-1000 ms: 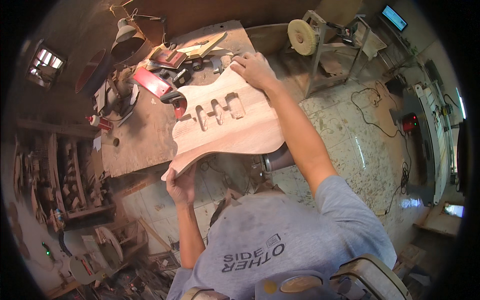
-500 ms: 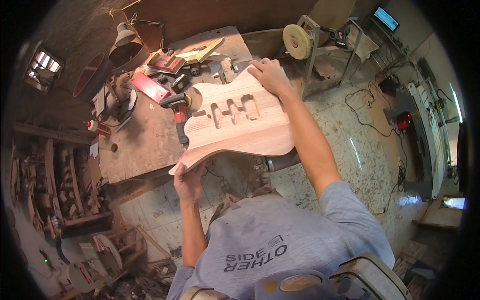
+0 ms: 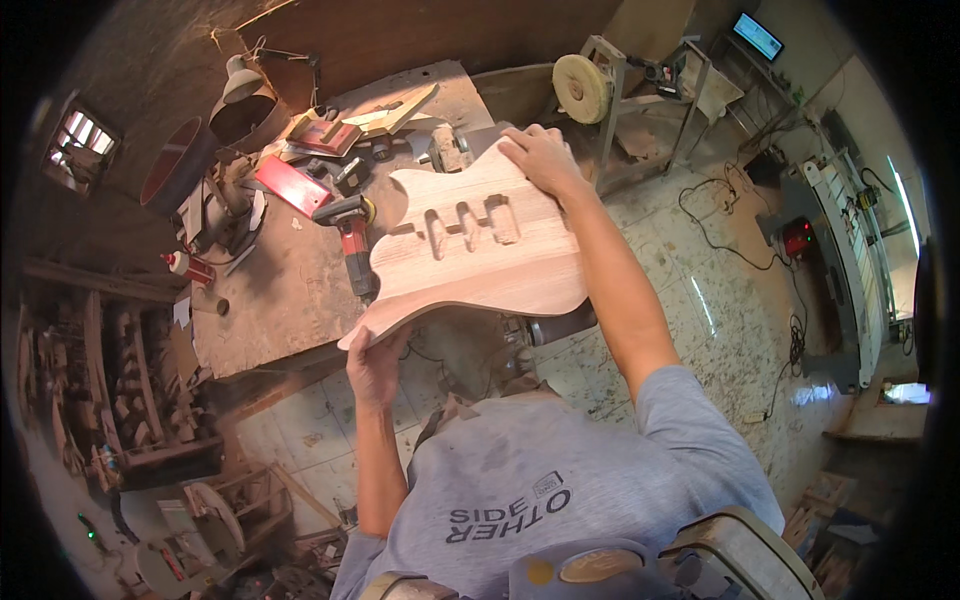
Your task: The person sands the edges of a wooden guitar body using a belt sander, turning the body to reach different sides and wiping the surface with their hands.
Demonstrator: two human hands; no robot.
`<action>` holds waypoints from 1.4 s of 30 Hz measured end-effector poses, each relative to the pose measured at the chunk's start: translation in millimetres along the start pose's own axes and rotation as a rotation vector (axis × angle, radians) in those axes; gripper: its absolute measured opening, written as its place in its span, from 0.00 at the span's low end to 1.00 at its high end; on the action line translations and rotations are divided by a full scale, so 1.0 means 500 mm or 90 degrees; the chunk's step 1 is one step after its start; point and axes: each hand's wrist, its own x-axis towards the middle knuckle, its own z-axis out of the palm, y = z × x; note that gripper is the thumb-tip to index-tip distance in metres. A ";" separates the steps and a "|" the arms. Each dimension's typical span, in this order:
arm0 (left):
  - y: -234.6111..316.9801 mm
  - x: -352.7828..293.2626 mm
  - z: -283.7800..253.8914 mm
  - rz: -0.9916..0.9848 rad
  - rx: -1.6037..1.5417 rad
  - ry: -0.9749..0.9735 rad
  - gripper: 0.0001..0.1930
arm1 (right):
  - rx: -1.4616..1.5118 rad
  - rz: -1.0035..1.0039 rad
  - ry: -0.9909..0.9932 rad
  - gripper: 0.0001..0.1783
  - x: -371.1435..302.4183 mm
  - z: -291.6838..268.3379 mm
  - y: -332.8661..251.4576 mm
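Note:
An unfinished wooden guitar body (image 3: 480, 265) is held tilted in front of me, its routed pickup cavities facing up. My left hand (image 3: 374, 368) grips the pointed horn at its near left, with the fingers partly hidden beneath the wood. On the far right edge, my right hand (image 3: 543, 160) is closed over the rim, thumb on the top face and fingers over the edge. Just left of the body, a red and black angle grinder (image 3: 354, 245) with a round pad lies on the workbench (image 3: 275, 315).
Behind the grinder lie a red block (image 3: 292, 186) and wood scraps. A glue bottle (image 3: 190, 268) stands at the bench's left. Beyond my right hand is a round buffing wheel (image 3: 582, 90) on a frame. Cables (image 3: 740, 250) run over the dusty floor at right.
The view has shifted slightly, so the surroundings sit a little further left. Both hands keep their hold on the guitar body, which has hardly moved.

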 end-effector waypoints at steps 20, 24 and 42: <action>0.063 0.023 -0.063 0.015 -0.011 -0.035 0.30 | 0.042 0.002 0.015 0.30 0.031 0.046 -0.072; 0.025 0.020 -0.038 -0.002 -0.005 -0.046 0.30 | 0.005 0.007 0.007 0.29 0.023 0.022 -0.012; 0.025 -0.004 -0.016 -0.017 0.246 -0.033 0.28 | 0.079 0.010 -0.050 0.29 0.019 -0.014 0.074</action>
